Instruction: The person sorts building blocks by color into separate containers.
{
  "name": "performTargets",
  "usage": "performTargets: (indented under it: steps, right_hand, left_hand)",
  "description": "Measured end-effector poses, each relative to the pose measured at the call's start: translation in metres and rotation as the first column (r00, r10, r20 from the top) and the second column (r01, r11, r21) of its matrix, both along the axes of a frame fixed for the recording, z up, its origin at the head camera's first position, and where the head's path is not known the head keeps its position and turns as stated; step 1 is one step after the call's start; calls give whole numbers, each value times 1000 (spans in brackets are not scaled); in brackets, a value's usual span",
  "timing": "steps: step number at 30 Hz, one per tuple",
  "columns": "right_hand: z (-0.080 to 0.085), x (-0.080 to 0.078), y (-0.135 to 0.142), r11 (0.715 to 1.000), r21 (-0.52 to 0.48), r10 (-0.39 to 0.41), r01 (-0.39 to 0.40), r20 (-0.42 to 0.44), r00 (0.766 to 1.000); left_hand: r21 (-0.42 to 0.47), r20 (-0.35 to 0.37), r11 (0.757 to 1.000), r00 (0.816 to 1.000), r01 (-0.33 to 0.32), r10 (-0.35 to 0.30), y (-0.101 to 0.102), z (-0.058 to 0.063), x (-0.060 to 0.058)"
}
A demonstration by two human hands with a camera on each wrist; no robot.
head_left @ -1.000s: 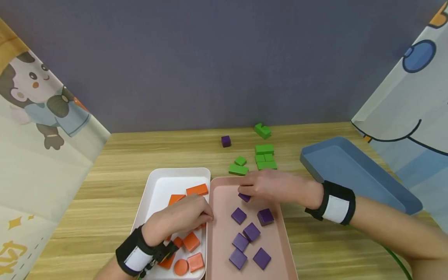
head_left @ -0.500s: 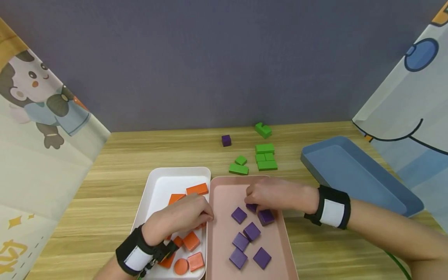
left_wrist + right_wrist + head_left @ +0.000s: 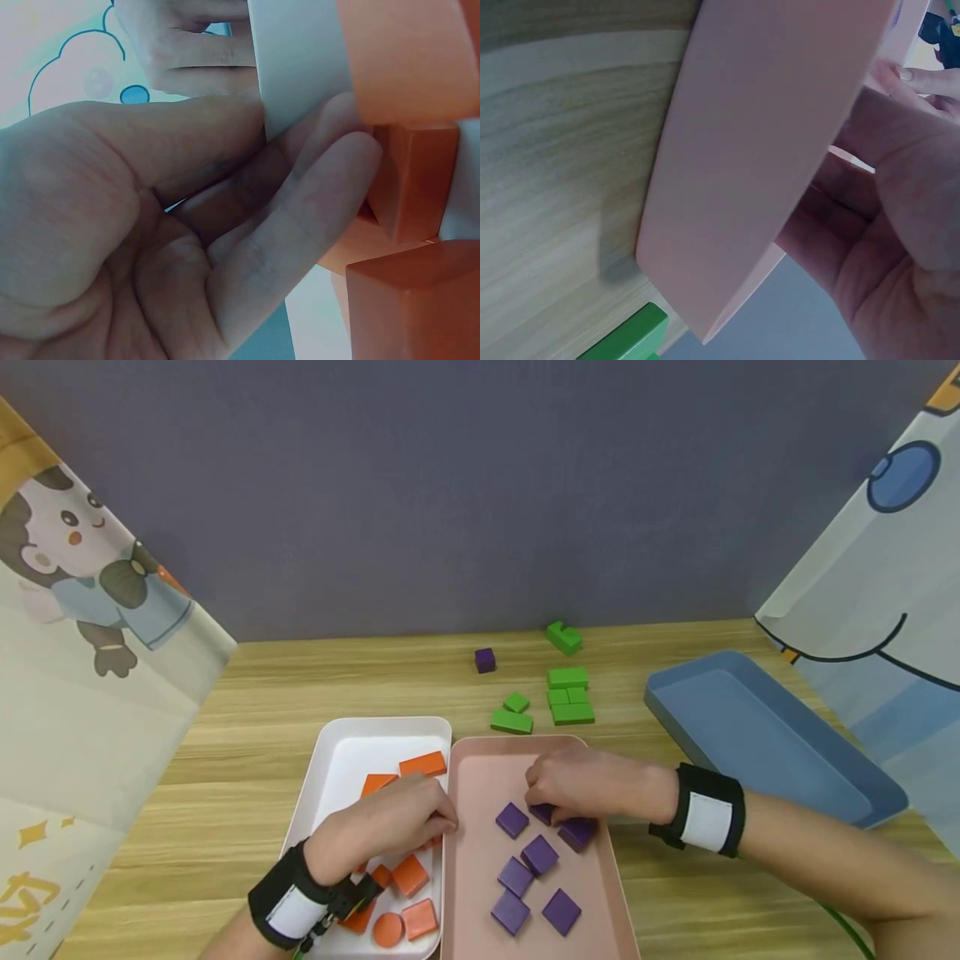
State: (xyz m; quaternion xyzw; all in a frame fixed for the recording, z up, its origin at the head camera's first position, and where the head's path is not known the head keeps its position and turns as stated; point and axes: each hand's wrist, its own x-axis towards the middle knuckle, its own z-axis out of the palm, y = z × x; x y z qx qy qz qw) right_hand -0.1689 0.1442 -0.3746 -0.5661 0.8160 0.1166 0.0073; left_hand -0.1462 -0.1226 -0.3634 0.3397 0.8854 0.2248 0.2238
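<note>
My right hand (image 3: 543,806) reaches into the pink tray (image 3: 480,752), its fingers curled down on a small purple block (image 3: 542,813) among several flat purple blocks (image 3: 538,855). The right wrist view shows only the palm (image 3: 900,195) over the pink tray's outer wall (image 3: 757,150). My left hand (image 3: 438,822) grips the right rim of the white tray (image 3: 360,747), which holds several orange blocks (image 3: 422,764). In the left wrist view the thumb and fingers (image 3: 330,172) pinch the white wall (image 3: 300,67) beside orange blocks (image 3: 409,187).
Several green blocks (image 3: 572,713) and one purple cube (image 3: 485,660) lie on the wooden table behind the trays. A blue tray (image 3: 750,727) sits at the right. Printed cloth panels stand at both sides, and a grey wall is behind. A green block (image 3: 630,341) lies by the pink tray.
My right hand has carried a purple block from the far end of the pink tray down among the other purple blocks. The left hand has not moved.
</note>
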Motion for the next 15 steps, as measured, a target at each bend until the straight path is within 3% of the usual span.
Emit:
performTargets:
  steps: [9,15]
  right_hand:
    - [-2,-2,1,999,-22,-28,30,88,996]
    - [6,-3,4,998,-58,-26,32,108,994]
  left_hand:
    - [-4,-6,1000,1000,0,0,0,0,1]
    - [-10,-23,1000,1000,2,-3,0,0,1]
